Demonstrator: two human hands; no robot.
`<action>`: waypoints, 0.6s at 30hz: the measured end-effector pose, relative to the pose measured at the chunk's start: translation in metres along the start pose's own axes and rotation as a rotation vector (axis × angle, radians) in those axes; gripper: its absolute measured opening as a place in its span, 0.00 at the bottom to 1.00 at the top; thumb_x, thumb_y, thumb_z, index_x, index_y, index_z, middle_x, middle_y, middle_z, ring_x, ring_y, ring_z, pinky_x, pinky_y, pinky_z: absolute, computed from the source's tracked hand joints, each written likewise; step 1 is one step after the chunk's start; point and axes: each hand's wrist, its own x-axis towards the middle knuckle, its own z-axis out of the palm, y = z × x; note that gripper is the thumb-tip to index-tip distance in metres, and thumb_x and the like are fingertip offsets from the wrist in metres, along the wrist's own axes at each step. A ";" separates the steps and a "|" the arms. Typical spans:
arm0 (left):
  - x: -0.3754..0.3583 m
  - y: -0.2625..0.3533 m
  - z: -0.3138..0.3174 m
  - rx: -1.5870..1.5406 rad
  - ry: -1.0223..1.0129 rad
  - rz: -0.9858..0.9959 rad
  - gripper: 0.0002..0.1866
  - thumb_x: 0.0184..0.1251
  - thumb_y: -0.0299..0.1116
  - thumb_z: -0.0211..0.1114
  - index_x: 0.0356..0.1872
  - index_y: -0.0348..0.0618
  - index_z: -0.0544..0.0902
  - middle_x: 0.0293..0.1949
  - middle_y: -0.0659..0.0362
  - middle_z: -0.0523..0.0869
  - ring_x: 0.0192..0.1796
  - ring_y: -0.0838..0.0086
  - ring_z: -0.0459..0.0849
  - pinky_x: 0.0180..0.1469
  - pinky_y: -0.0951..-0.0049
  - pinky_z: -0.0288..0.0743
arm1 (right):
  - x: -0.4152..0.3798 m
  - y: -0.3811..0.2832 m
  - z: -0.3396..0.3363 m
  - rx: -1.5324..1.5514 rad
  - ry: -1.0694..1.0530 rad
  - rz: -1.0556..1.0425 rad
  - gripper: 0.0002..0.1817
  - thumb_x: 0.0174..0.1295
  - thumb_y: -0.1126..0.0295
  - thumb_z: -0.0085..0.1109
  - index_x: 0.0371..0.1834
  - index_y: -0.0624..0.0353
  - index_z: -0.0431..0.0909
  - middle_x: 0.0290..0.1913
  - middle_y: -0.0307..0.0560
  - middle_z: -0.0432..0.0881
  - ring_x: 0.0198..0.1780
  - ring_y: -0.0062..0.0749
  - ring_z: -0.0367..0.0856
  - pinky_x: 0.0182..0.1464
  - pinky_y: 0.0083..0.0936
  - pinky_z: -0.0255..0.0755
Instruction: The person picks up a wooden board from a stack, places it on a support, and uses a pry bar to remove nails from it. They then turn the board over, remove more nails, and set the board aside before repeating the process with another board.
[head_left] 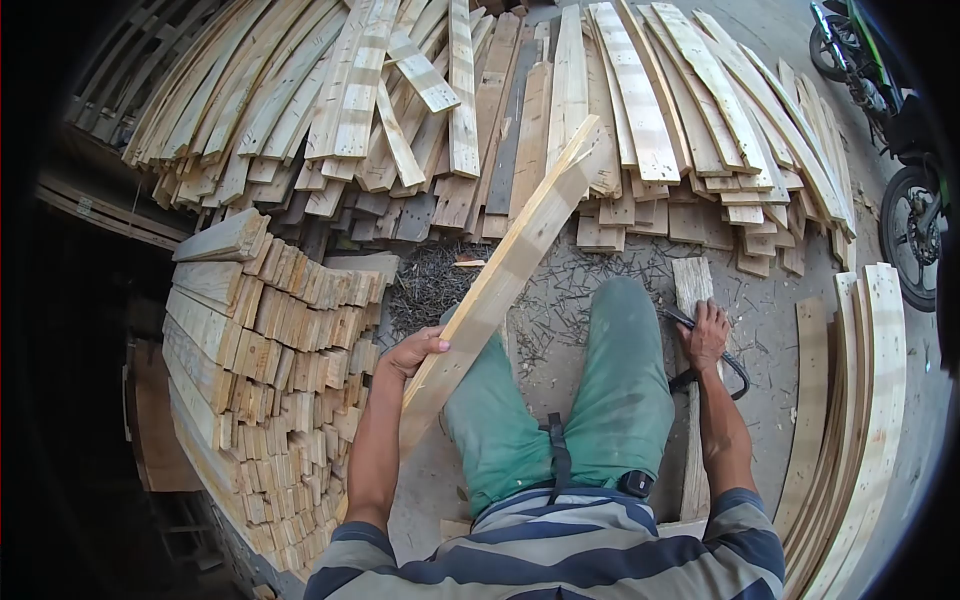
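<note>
My left hand (pixel 418 350) is closed around the edge of a long wooden plank (pixel 510 270), which slants up and away to the right across my left knee. The plank's far end reaches toward the big board pile. On the right, my right hand (pixel 706 335) is closed over a dark, curved crowbar (pixel 738 372), partly hidden under the fingers and wrist. Beneath that hand runs a rough wooden beam (pixel 692 283), lying lengthwise beside my right leg.
A wide pile of boards (pixel 625 90) spans the far side. Stacked planks (pixel 290 350) rise at left, with more boards (pixel 870 400) standing at right. Loose nails (pixel 430 290) cover the floor ahead. A motorcycle (pixel 912 200) is parked at far right.
</note>
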 end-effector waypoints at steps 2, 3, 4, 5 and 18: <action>0.000 -0.004 -0.004 -0.062 -0.041 0.050 0.41 0.51 0.43 0.74 0.65 0.30 0.71 0.54 0.54 0.82 0.54 0.72 0.82 0.59 0.70 0.76 | 0.001 0.000 0.000 -0.022 -0.020 0.004 0.39 0.47 0.52 0.74 0.62 0.56 0.71 0.67 0.53 0.71 0.66 0.52 0.66 0.67 0.44 0.60; 0.000 0.000 -0.003 -0.060 -0.046 0.040 0.41 0.51 0.43 0.74 0.65 0.30 0.71 0.54 0.54 0.82 0.54 0.72 0.82 0.59 0.70 0.76 | 0.001 0.001 0.001 -0.023 -0.028 0.013 0.39 0.47 0.52 0.74 0.62 0.56 0.71 0.67 0.53 0.71 0.66 0.52 0.66 0.67 0.44 0.60; 0.002 0.004 -0.003 -0.019 -0.056 0.048 0.42 0.48 0.43 0.75 0.65 0.30 0.72 0.54 0.54 0.82 0.53 0.73 0.82 0.58 0.70 0.76 | 0.001 0.001 0.002 -0.022 -0.013 0.000 0.39 0.47 0.52 0.75 0.61 0.56 0.71 0.67 0.53 0.71 0.66 0.52 0.66 0.67 0.44 0.60; 0.003 0.009 -0.002 0.022 -0.070 0.057 0.44 0.46 0.43 0.76 0.65 0.31 0.72 0.54 0.55 0.82 0.53 0.73 0.81 0.58 0.71 0.76 | 0.001 0.002 0.002 -0.023 0.003 -0.013 0.39 0.46 0.52 0.75 0.61 0.56 0.71 0.67 0.53 0.71 0.66 0.52 0.66 0.67 0.44 0.60; 0.064 0.103 0.064 0.382 -0.027 0.335 0.50 0.36 0.37 0.83 0.69 0.37 0.72 0.61 0.58 0.80 0.61 0.70 0.78 0.67 0.68 0.66 | 0.007 0.010 0.013 0.025 0.074 -0.030 0.37 0.42 0.53 0.76 0.56 0.56 0.74 0.63 0.51 0.74 0.64 0.50 0.69 0.64 0.43 0.63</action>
